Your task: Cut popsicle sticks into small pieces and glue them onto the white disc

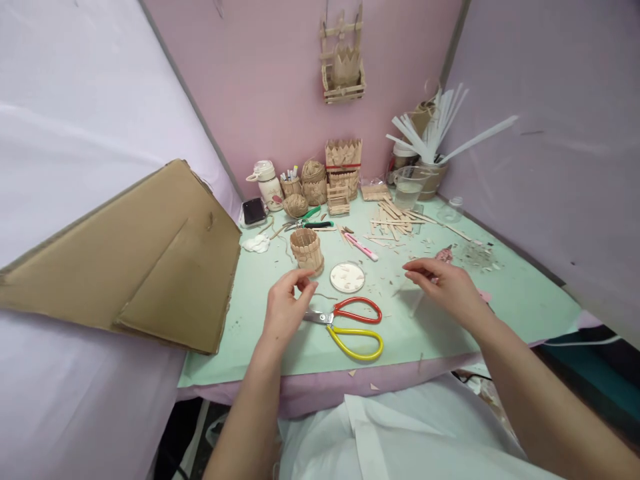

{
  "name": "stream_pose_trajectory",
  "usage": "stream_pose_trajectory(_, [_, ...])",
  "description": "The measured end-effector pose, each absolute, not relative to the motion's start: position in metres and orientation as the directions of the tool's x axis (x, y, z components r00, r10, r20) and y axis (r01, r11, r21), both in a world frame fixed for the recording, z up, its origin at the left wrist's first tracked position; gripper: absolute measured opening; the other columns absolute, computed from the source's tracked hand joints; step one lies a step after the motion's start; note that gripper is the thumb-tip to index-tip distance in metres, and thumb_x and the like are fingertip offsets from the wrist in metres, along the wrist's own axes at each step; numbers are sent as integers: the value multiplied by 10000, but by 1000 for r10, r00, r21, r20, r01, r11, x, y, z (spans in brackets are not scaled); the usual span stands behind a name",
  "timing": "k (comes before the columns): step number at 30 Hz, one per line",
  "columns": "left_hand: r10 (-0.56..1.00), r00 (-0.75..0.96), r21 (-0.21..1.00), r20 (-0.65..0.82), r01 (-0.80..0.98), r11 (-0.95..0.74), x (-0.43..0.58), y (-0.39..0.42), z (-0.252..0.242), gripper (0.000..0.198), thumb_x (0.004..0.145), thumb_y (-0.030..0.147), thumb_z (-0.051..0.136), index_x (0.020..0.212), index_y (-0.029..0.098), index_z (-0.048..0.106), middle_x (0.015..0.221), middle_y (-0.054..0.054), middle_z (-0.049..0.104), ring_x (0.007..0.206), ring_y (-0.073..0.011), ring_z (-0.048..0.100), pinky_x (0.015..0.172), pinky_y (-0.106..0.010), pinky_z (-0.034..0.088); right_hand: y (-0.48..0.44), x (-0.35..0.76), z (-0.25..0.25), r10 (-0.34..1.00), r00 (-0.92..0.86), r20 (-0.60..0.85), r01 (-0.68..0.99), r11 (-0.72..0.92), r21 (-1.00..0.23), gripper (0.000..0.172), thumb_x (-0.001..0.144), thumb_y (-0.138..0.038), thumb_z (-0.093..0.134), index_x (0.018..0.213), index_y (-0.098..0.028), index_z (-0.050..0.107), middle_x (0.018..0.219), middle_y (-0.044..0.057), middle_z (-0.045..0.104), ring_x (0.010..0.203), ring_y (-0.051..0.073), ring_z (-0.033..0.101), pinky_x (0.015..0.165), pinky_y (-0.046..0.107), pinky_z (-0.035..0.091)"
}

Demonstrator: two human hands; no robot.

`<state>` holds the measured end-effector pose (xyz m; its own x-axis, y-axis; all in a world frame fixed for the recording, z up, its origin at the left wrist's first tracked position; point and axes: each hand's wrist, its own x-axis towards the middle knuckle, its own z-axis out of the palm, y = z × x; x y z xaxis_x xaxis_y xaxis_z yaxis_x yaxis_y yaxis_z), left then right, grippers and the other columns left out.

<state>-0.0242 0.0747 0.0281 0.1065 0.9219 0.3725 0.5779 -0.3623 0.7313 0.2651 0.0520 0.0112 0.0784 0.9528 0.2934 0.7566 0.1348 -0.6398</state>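
Note:
My left hand (290,301) hovers just in front of a small round cup (307,252) faced with short wooden sticks. Its fingers are curled, with a small gap between thumb and forefinger and nothing visible in it. Below that hand lie large scissors with one red handle (359,310) and one yellow handle (356,343), their blades partly hidden by the hand. On the right, my right hand (445,288) is raised over the table, thumb and fingertips pinched together; whatever they hold, if anything, is too small to make out. Between the hands is a round white dish (347,277) with wood chips in it.
Loose wooden sticks (393,219), a pink cutter (361,246) and green-handled pliers (313,223) lie farther back. A bottle (269,185), twine ball (296,205) and water cup (409,190) stand behind. Cardboard (175,267) leans left; a stick basket (345,83) hangs on the wall.

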Motion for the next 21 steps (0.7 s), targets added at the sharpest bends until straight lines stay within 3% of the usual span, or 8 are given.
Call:
stream_pose_trajectory(6, [871,389,633,299,603,-486,12,94,24,138,788,217,540,853,196,660,800,-20,631,748,-135,563,697,-250,429,38,277,12,988,-87,128,863,139,-486,204,828,-375,498,893,-246,642,784,7,696,693,177,618,583,270,421])
stream_pose_trajectory(13, [736,667,363,121,660,-658,43,121,26,168,758,158,496,751,188,661,788,-41,611,739,-162,552,649,-257,392,36,270,13,980,-134,144,871,186,-456,234,864,-386,460,968,-251,620,837,1,703,743,174,628,606,265,431])
stream_pose_trajectory(21, [651,758,374,36,594,-712,50,131,18,207,736,119,448,679,176,639,812,-50,618,773,-162,546,682,-248,396,36,284,13,991,-68,112,896,110,-430,239,851,-376,465,950,-227,624,825,17,704,727,187,631,580,276,431])
